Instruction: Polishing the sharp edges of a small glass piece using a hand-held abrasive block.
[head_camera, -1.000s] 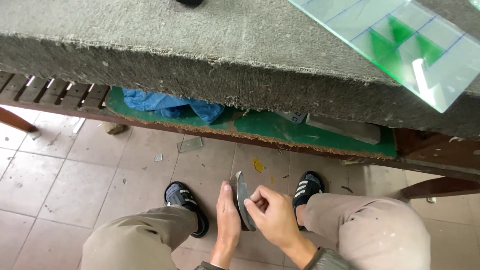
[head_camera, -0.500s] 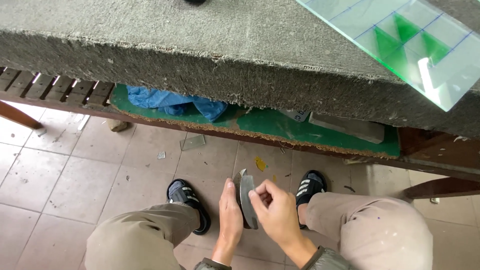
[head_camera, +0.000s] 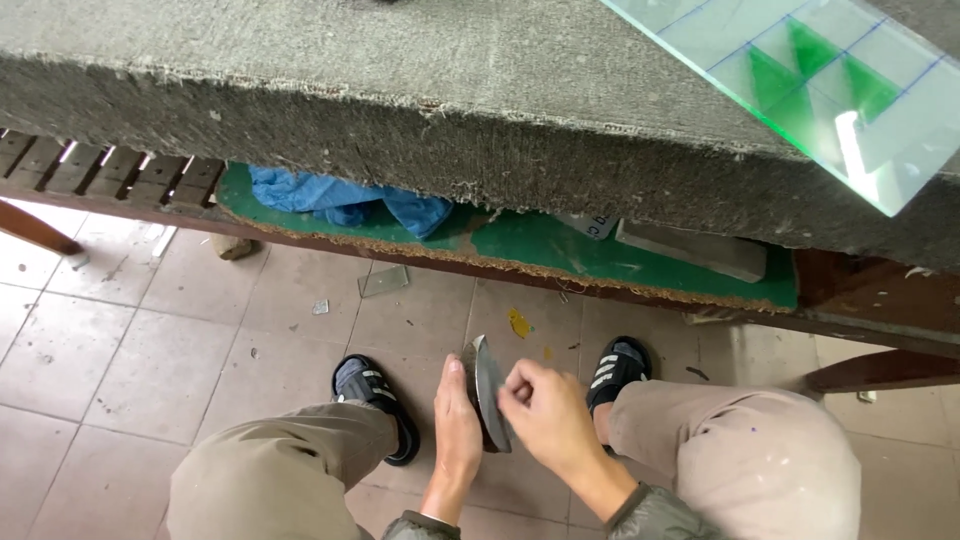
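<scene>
A thick worktable (head_camera: 420, 110) covered in grey felt-like carpet fills the top of the view, its ragged edge running from upper left down to the right. On its far right corner lies a pale green glass sheet (head_camera: 800, 80) ruled with blue lines, overhanging the table edge. Under the table a green-lined shelf (head_camera: 560, 250) holds a crumpled blue cloth (head_camera: 345, 200) at the left and a flat grey block (head_camera: 692, 250) toward the right. The floor (head_camera: 130, 340) is of beige tiles, with a small rectangular offcut of glass (head_camera: 384, 281) lying near the shelf front and a yellow scrap (head_camera: 520, 323) a little further right. The person sits with knees apart in khaki trousers (head_camera: 760, 470), both feet in dark striped sandals (head_camera: 372, 395) on the tiles. Between the knees, above the floor, the left hand (head_camera: 458, 425) is held flat and open, fingers straight, its palm against the side of a thin curved piece of glass (head_camera: 489, 385) that stands on edge. The right hand (head_camera: 545, 415) is curled closed, its fingertips pinching the near edge of the same piece from the other side.
</scene>
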